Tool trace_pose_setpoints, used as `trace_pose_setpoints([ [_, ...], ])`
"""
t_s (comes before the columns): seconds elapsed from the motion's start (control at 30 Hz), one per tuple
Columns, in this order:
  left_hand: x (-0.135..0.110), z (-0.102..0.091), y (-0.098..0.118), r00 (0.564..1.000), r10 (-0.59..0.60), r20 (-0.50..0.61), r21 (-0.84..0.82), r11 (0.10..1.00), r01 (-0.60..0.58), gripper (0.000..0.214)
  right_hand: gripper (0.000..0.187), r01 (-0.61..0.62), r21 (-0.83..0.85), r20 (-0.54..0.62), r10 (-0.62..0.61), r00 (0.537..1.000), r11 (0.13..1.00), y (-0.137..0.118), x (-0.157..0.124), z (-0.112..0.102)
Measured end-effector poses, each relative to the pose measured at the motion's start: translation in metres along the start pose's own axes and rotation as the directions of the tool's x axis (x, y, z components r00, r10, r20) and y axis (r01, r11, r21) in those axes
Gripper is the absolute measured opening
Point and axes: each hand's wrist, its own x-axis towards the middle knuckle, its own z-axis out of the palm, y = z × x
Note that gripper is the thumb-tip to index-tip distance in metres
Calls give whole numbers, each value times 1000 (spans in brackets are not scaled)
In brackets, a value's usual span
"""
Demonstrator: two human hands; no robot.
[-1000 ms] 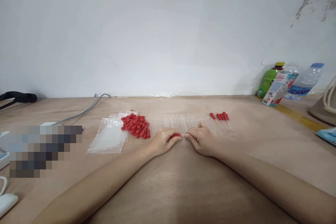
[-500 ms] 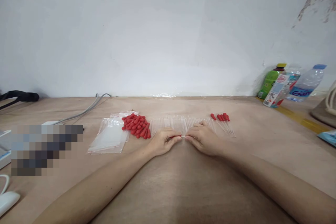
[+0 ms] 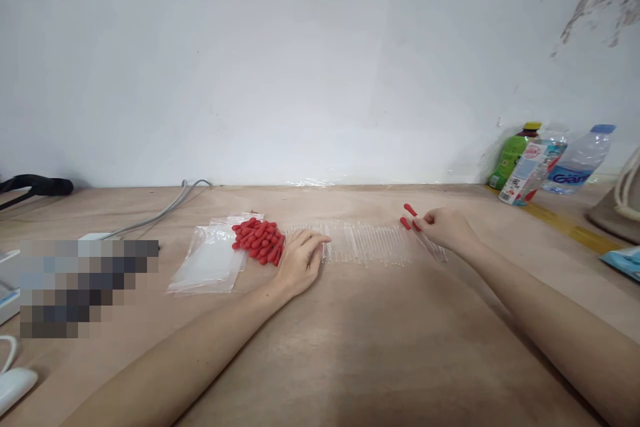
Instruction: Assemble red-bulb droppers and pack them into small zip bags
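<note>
My left hand [image 3: 303,260] rests with fingers stretched out and apart over the left end of a row of clear glass tubes [image 3: 375,243]. Just left of it lies a heap of red rubber bulbs [image 3: 257,239]. On the right, my right hand [image 3: 443,230] pinches a dropper with a red bulb [image 3: 410,209], whose tube is mostly hidden by the fingers. Other assembled droppers [image 3: 405,223] lie beneath and beside this hand, their glass tips slanting toward the lower right. Several of their bulbs are covered by my fingers.
Clear plastic bags [image 3: 207,260] lie left of the bulbs. A grey cable [image 3: 160,213] runs behind them. At the back right stand a green bottle [image 3: 513,157], a carton [image 3: 531,170] and a water bottle [image 3: 580,160]. A white mouse [image 3: 17,383] sits at the lower left.
My hands have moved apart from the middle. The right hand went right to the finished droppers with a bulbed dropper; the left let go and shifted slightly left, its fingers opening.
</note>
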Motion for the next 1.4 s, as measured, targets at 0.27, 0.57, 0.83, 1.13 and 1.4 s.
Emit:
trace_pose_setpoints([
  [0.27, 0, 1, 0, 994, -33, 101, 21, 999, 31, 10, 38, -77, -157, 157, 102, 982, 985, 4, -1, 3],
  [0.57, -1, 3, -2, 996, -16, 91, 3, 1000, 16, 13, 43, -65, -194, 186, 102, 977, 979, -2, -4, 1],
  [0.83, -1, 0, 4, 993, -37, 108, 77, 997, 29, 22, 30, 46, -126, 130, -30, 991, 991, -21, -19, 10],
  [1.13, 19, -18, -13, 995, -4, 96, 345, 938, -29, 20, 30, -45, -159, 176, 73, 982, 986, -23, -18, 22],
  [1.4, 39, -75, -71, 936, -338, -98, 598, 732, 327, 22, 38, -26, -147, 79, 38, 996, 989, -29, -21, 18],
])
